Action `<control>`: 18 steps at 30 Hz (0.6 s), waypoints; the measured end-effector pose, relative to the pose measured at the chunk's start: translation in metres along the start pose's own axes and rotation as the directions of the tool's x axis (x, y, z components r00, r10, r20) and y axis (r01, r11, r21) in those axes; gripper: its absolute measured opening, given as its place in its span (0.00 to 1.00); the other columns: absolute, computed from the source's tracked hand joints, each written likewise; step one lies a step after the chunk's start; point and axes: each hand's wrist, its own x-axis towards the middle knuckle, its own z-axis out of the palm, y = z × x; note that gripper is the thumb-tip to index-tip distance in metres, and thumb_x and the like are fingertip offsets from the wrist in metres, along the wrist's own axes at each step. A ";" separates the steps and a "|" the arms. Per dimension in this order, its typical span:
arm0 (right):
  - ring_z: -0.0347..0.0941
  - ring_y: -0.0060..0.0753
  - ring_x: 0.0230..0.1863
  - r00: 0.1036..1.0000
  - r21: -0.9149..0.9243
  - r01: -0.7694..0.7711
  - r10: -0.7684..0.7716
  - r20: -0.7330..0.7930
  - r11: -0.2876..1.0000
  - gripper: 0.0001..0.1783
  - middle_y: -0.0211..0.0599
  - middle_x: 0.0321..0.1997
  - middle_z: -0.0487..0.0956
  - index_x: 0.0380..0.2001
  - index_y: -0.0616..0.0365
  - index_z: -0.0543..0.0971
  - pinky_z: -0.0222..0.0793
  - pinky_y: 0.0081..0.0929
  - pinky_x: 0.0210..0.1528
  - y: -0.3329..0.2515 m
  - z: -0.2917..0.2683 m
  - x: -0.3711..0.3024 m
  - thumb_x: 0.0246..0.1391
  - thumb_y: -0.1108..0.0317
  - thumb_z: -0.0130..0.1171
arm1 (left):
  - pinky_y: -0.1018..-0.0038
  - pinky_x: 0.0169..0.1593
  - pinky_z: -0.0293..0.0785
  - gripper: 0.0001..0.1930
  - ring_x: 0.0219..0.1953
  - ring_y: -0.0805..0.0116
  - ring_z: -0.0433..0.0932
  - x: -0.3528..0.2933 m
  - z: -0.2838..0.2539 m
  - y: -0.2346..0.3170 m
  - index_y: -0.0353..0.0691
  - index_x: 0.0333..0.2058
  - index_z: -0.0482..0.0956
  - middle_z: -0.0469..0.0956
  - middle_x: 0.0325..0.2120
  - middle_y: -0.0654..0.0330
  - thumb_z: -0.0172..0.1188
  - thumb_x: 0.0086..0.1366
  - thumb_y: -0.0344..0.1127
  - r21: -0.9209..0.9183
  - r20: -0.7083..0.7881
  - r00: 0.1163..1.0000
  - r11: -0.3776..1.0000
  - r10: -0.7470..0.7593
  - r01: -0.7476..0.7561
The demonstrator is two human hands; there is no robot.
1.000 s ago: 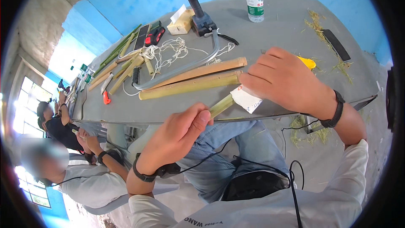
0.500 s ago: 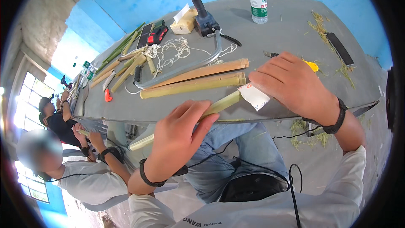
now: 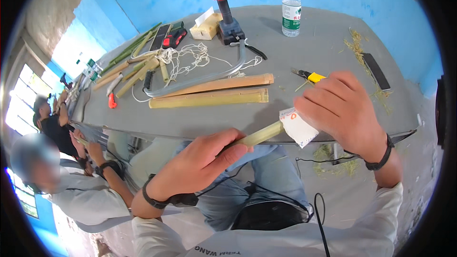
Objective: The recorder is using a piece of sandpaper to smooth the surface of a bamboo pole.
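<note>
My left hand (image 3: 202, 159) is closed around a pale green bamboo strip (image 3: 264, 134), which slants up to the right over the table's front edge. At the strip's far end, my right hand (image 3: 333, 107) pinches a torn piece of white paper (image 3: 299, 127) with print on it. The paper lies against the bamboo and hides its tip; my right fingertips are partly hidden too. Just beyond the right hand, a yellow-handled utility knife (image 3: 314, 77) rests on the table. Two split bamboo pieces (image 3: 209, 99) lie side by side ahead of my left hand.
On the grey table (image 3: 295, 50) stand a cordless drill (image 3: 227, 14), a tissue pack (image 3: 205, 27) and a water bottle (image 3: 291, 9). A hacksaw frame (image 3: 204, 78), white string (image 3: 183, 59) and bamboo lengths lie left. A black slab (image 3: 376, 71) lies right. Another person (image 3: 81, 185) sits at left.
Both hands have shifted slightly lower in the picture with the strip and paper. My right hand has slid toward the strip's outer end, and the knife shows more fully. The whole view has shifted a little.
</note>
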 end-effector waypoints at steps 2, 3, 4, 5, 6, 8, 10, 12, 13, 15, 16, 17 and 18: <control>0.73 0.31 0.37 1.000 -0.024 -0.007 0.008 0.024 1.000 0.15 0.28 0.36 0.77 0.36 0.54 0.78 0.68 0.32 0.44 0.000 -0.003 -0.002 0.39 0.70 0.62 | 0.75 0.38 0.69 0.13 0.30 0.67 0.73 -0.005 -0.001 0.002 0.33 0.45 0.74 0.78 0.31 0.57 0.49 0.73 0.37 -0.047 0.066 0.998 0.999 -0.008 0.011; 0.73 0.31 0.37 0.999 -0.027 0.011 -0.010 0.042 1.000 0.15 0.28 0.36 0.77 0.36 0.54 0.78 0.68 0.32 0.44 0.003 -0.006 -0.005 0.39 0.70 0.62 | 0.75 0.38 0.69 0.13 0.30 0.67 0.73 -0.008 -0.003 0.004 0.33 0.45 0.74 0.78 0.31 0.57 0.49 0.73 0.37 -0.068 0.052 0.999 0.998 -0.001 0.004; 0.73 0.34 0.38 0.998 -0.058 -0.019 0.023 0.058 0.998 0.15 0.29 0.36 0.77 0.36 0.54 0.78 0.68 0.33 0.45 0.008 -0.008 -0.011 0.39 0.70 0.62 | 0.76 0.38 0.69 0.13 0.30 0.68 0.72 -0.012 -0.006 0.007 0.32 0.45 0.74 0.78 0.33 0.57 0.48 0.74 0.38 -0.094 0.111 0.991 0.991 -0.081 0.091; 0.74 0.36 0.39 0.996 -0.091 -0.048 0.055 0.072 0.995 0.15 0.30 0.37 0.78 0.35 0.55 0.78 0.68 0.33 0.46 0.014 -0.011 -0.017 0.38 0.71 0.62 | 0.76 0.37 0.68 0.14 0.30 0.68 0.72 -0.015 -0.007 0.006 0.32 0.45 0.74 0.79 0.34 0.57 0.47 0.74 0.38 -0.116 0.172 0.973 0.977 -0.156 0.178; 0.74 0.36 0.39 0.995 -0.095 -0.030 0.038 0.089 0.995 0.15 0.30 0.37 0.78 0.35 0.55 0.78 0.68 0.33 0.46 0.020 -0.015 -0.028 0.38 0.71 0.62 | 0.76 0.37 0.68 0.14 0.30 0.68 0.72 -0.021 -0.005 0.002 0.32 0.45 0.74 0.79 0.34 0.57 0.47 0.74 0.38 -0.137 0.163 0.976 0.976 -0.147 0.170; 0.74 0.41 0.39 0.942 -0.055 -0.334 0.334 -0.003 0.941 0.14 0.34 0.36 0.77 0.37 0.58 0.79 0.68 0.31 0.45 0.027 -0.020 -0.043 0.42 0.71 0.61 | 0.76 0.37 0.68 0.15 0.30 0.69 0.71 -0.041 0.004 -0.008 0.31 0.45 0.74 0.78 0.33 0.57 0.47 0.74 0.39 -0.203 0.085 0.984 0.964 -0.155 0.170; 0.73 0.33 0.36 0.805 0.169 -0.579 0.592 -0.034 0.798 0.10 0.32 0.35 0.77 0.37 0.62 0.79 0.68 0.26 0.40 0.008 -0.013 -0.051 0.55 0.67 0.60 | 0.76 0.36 0.67 0.16 0.29 0.70 0.70 -0.051 0.016 -0.023 0.30 0.47 0.73 0.76 0.31 0.58 0.47 0.74 0.40 -0.273 -0.038 0.994 0.958 -0.104 0.090; 0.69 0.18 0.36 0.407 0.484 -0.821 0.905 0.126 0.302 0.12 0.26 0.34 0.76 0.40 0.60 0.77 0.63 0.18 0.35 -0.006 -0.019 -0.068 0.67 0.63 0.51 | 0.71 0.34 0.68 0.13 0.26 0.63 0.71 -0.053 0.021 -0.030 0.33 0.49 0.73 0.77 0.31 0.54 0.48 0.72 0.34 -0.274 -0.041 0.997 0.960 -0.063 0.049; 0.66 0.12 0.34 0.313 0.564 -0.801 0.944 0.105 0.202 0.20 0.23 0.36 0.73 0.47 0.60 0.75 0.61 0.16 0.32 -0.018 -0.009 -0.070 0.70 0.54 0.45 | 0.71 0.34 0.68 0.13 0.26 0.63 0.71 -0.053 0.028 -0.031 0.33 0.49 0.73 0.77 0.31 0.54 0.48 0.72 0.34 -0.289 -0.052 0.997 0.957 -0.054 0.037; 0.68 0.14 0.35 0.325 0.643 -0.751 0.931 0.167 0.147 0.20 0.25 0.38 0.74 0.49 0.60 0.73 0.63 0.17 0.34 -0.038 0.009 -0.076 0.70 0.54 0.45 | 0.72 0.37 0.70 0.14 0.28 0.62 0.73 -0.050 0.038 -0.034 0.33 0.51 0.73 0.76 0.30 0.54 0.49 0.72 0.34 -0.269 -0.186 0.982 0.963 -0.035 -0.017; 0.70 0.17 0.36 0.328 0.724 -0.687 0.916 0.233 0.062 0.21 0.27 0.40 0.75 0.52 0.61 0.72 0.65 0.19 0.35 -0.046 0.017 -0.073 0.70 0.53 0.45 | 0.72 0.37 0.70 0.14 0.28 0.62 0.73 -0.050 0.042 -0.035 0.33 0.51 0.73 0.76 0.30 0.54 0.49 0.72 0.34 -0.277 -0.190 0.981 0.961 -0.029 -0.025; 0.70 0.17 0.36 0.330 0.718 -0.692 0.916 0.230 0.069 0.21 0.27 0.40 0.75 0.52 0.61 0.72 0.65 0.19 0.35 -0.056 0.024 -0.060 0.70 0.53 0.45 | 0.72 0.37 0.71 0.15 0.29 0.59 0.73 -0.050 0.045 -0.034 0.33 0.52 0.72 0.76 0.31 0.53 0.50 0.71 0.34 -0.305 -0.188 0.980 0.952 -0.060 -0.001; 0.69 0.16 0.35 0.307 0.831 -0.550 0.904 0.297 -0.085 0.22 0.27 0.40 0.76 0.52 0.61 0.72 0.66 0.19 0.36 -0.068 0.034 -0.044 0.69 0.52 0.48 | 0.71 0.38 0.71 0.15 0.30 0.57 0.74 -0.052 0.049 -0.035 0.34 0.52 0.72 0.76 0.31 0.52 0.50 0.71 0.34 -0.333 -0.189 0.977 0.943 -0.098 0.030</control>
